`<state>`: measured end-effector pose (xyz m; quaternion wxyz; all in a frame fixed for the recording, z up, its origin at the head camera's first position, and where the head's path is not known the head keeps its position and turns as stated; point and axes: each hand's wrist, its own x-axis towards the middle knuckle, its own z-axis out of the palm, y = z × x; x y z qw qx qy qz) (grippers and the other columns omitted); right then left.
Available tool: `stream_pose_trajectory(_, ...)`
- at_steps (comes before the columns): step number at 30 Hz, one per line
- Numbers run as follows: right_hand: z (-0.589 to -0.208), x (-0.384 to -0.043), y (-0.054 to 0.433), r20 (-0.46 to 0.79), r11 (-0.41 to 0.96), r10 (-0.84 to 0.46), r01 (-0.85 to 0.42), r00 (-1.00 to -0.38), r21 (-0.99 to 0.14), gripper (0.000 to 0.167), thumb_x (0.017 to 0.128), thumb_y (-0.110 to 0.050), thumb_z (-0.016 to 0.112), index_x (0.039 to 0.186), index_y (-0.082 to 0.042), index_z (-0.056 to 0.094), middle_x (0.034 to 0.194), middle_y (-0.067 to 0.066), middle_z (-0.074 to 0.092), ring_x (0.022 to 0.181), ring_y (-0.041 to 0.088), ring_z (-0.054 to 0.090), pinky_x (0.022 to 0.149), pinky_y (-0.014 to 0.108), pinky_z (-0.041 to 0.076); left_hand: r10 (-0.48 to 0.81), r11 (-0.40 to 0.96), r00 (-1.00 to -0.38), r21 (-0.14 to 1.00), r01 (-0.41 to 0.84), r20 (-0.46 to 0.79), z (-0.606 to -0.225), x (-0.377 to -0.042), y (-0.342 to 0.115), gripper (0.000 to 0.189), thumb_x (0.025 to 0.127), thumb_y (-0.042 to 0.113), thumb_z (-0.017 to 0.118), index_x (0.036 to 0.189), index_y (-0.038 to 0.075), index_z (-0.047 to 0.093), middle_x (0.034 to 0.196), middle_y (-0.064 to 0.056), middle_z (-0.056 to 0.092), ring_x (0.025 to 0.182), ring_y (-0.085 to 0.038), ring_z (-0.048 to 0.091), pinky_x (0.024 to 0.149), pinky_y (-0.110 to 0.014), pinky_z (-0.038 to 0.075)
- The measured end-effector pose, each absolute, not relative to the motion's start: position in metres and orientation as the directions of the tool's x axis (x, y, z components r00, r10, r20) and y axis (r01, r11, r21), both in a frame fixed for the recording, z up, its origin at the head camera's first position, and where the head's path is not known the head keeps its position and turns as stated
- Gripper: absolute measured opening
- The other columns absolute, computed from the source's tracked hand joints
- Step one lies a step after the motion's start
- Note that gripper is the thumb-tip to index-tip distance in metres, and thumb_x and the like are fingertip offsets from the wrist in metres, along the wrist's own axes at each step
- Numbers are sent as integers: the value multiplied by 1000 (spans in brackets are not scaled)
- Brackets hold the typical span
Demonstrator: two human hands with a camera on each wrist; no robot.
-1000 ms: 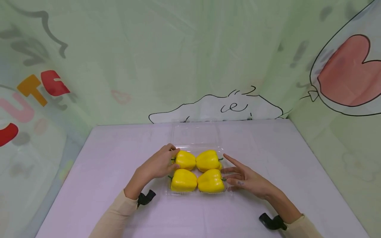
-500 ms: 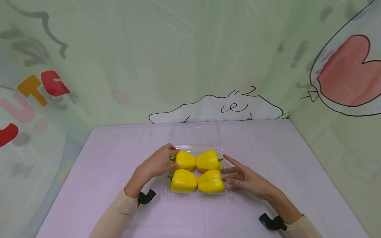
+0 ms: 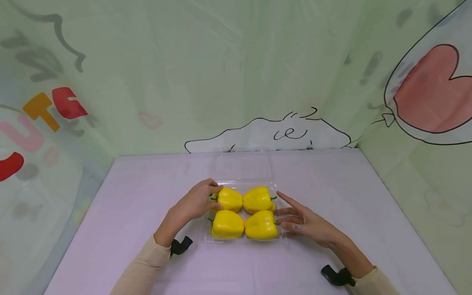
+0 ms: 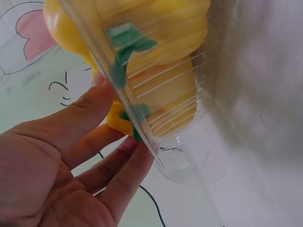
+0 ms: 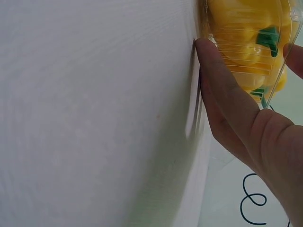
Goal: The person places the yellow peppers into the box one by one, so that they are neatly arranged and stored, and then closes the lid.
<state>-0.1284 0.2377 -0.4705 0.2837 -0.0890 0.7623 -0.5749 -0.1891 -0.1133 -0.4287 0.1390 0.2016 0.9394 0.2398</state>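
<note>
Several yellow bell peppers with green stems sit in two rows in a clear plastic clamshell box, whose see-through lid lies folded back. At the box's left side, my left hand has its thumb and forefinger around the stem end of the back left bell pepper. Its other fingertips lie along the box rim in the left wrist view. My right hand spreads its fairly straight fingers along the right wall, beside the front right bell pepper. One fingertip reaches the box's ribbed side in the right wrist view.
A pale lilac cloth covers the table. Green printed curtains stand behind it and at both sides. Each wrist carries a black camera mount, such as the right one.
</note>
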Motion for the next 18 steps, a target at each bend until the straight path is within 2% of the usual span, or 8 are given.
stream_pose_trajectory(11,-471,-129,239,-336,321,-458,200,-823,-926,97,102,-26,72,172,-27,6,160,34,42,138,43,59,97,43,64,490,774,-864,514,368,-119,-438,-189,-119,66,94,26,81,152,4,57,147,-15,60,134,-33,58,118,-48,50)
stream_pose_trajectory(18,-471,-128,238,-328,313,-468,193,-821,-930,96,102,-24,71,172,-27,6,160,35,41,138,43,59,97,41,64,492,759,-862,545,356,-122,-438,-188,-122,68,95,25,81,153,3,54,150,-16,58,137,-33,57,119,-50,50)
